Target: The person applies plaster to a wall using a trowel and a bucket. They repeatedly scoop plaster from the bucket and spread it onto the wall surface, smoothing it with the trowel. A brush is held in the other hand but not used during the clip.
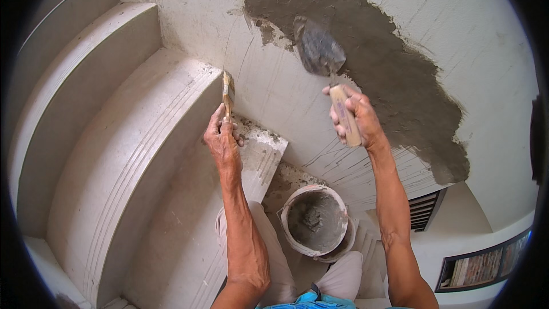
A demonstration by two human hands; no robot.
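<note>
My right hand is closed round the wooden handle of a trowel, its grey blade at the left edge of a patch of wet mortar on the white wall. Whether the blade touches the wall I cannot tell. In my left hand is a paintbrush, its bristles pointing up beside the corner of a stair step. Between my knees and the wall stands a white bucket with grey mortar inside. Another bucket's rim shows beneath it.
Curved concrete steps with grooved edges climb to the left. Under the left hand a lower step's end is spattered with mortar. At the lower right are a slatted opening and a dark-framed window.
</note>
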